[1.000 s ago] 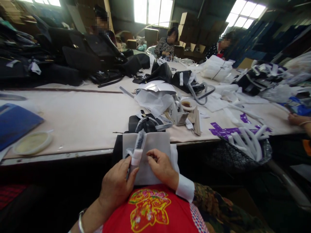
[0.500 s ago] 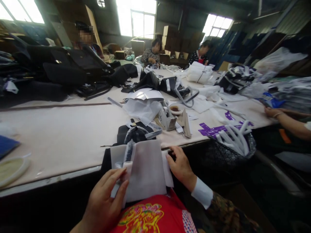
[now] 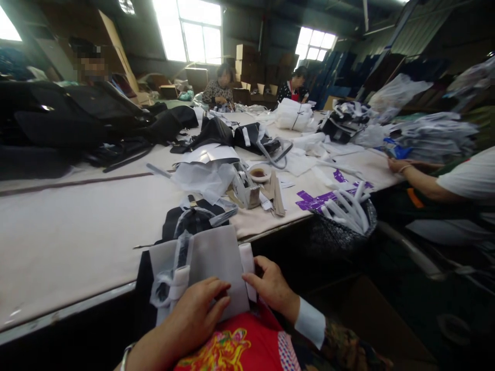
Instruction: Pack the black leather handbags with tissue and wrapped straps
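A black bag (image 3: 143, 288) leans against the table edge in front of me, its front covered by a white foam sheet (image 3: 216, 257). A plastic-wrapped strap (image 3: 183, 250) lies over the sheet, with a white foam wrap (image 3: 179, 282) round its lower part. My left hand (image 3: 201, 306) is over the lower part of the sheet, its thumb and fingers apart and nothing seen between them. At the sheet's right edge, my right hand (image 3: 274, 284) pinches a white foam strip (image 3: 247, 260) between thumb and fingers.
Behind the bag lies another black bag (image 3: 170, 222) with wrapped straps. Beyond are a small bowl (image 3: 260, 173), cardboard pieces (image 3: 277, 196) and loose white sheets (image 3: 209, 180). A black sack (image 3: 348, 226) of foam tubes hangs at the edge. Another person's arm (image 3: 421, 178) reaches in at right.
My left hand has left the foam wrap on the strap and moved right across the sheet. My right hand now pinches the foam strip at the right edge. The camera has turned right.
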Motion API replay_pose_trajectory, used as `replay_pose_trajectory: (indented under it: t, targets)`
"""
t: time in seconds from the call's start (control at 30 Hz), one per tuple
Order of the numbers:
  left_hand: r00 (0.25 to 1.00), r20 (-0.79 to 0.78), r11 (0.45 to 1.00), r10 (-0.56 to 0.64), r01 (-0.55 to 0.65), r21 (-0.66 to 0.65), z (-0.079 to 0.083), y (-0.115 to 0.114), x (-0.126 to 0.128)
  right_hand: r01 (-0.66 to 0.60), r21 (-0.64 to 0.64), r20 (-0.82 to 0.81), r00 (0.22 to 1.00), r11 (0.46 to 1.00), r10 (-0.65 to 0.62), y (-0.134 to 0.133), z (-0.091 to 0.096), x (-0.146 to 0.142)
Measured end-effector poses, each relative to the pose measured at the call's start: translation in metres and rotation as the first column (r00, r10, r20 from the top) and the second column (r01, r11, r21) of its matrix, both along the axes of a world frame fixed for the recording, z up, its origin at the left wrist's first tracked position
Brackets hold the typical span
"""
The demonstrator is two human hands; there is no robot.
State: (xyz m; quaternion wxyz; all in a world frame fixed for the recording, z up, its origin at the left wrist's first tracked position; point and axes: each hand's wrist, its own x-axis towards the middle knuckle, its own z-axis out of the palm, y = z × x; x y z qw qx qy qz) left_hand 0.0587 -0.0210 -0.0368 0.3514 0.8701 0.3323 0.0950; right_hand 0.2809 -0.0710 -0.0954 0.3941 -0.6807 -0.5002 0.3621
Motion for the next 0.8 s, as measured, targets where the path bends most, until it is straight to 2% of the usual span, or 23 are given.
replay_pose_trajectory:
  t: [0.13, 0.23, 0.37, 0.47, 0.63, 0.7, 0.77, 0.8]
  targets:
    - [1.0, -0.014, 1.0, -0.009, 0.009, 0.015, -0.004, -0.002, -0.003, -0.037, 0.043, 0.09, 0.995, 0.998, 0.033, 0.025, 0.002, 0.008]
    - [1.0, 0.006, 0.998, -0.015, 0.015, 0.056, -0.004, -0.005, -0.005, -0.066, 0.047, 0.081, 0.995, 0.997, 0.062, 0.055, 0.015, 0.013]
    - [0.995, 0.101, 0.991, -0.024, 0.01, 0.136, -0.006, -0.007, -0.008, 0.086, 0.021, -0.103, 0.991, 0.996, -0.083, 0.097, 0.038, 0.017]
    - [0.985, 0.174, 0.985, -0.02, -0.011, 0.172, -0.007, -0.007, -0.01, 0.128, -0.02, -0.236, 0.963, 0.992, -0.13, 0.13, 0.05, 0.016]
    - [0.961, 0.274, 0.984, -0.019, -0.032, 0.178, -0.001, -0.006, -0.013, 0.11, -0.121, -0.53, 0.833, 0.986, -0.158, 0.172, 0.059, 0.002]
    - [0.951, 0.306, 0.991, 0.053, -0.088, 0.103, 0.007, 0.0, -0.015, 0.119, -0.103, -0.625, 0.765, 0.988, -0.157, 0.178, 0.063, -0.006]
    - [0.914, 0.328, 0.971, 0.238, -0.227, -0.071, 0.018, 0.012, -0.019, 0.108, -0.065, -0.693, 0.71, 0.992, -0.123, 0.175, 0.069, -0.016]
    - [0.872, 0.335, 0.933, 0.358, -0.316, -0.173, 0.024, 0.021, -0.02, 0.086, -0.04, -0.719, 0.689, 0.995, -0.089, 0.17, 0.072, -0.022]
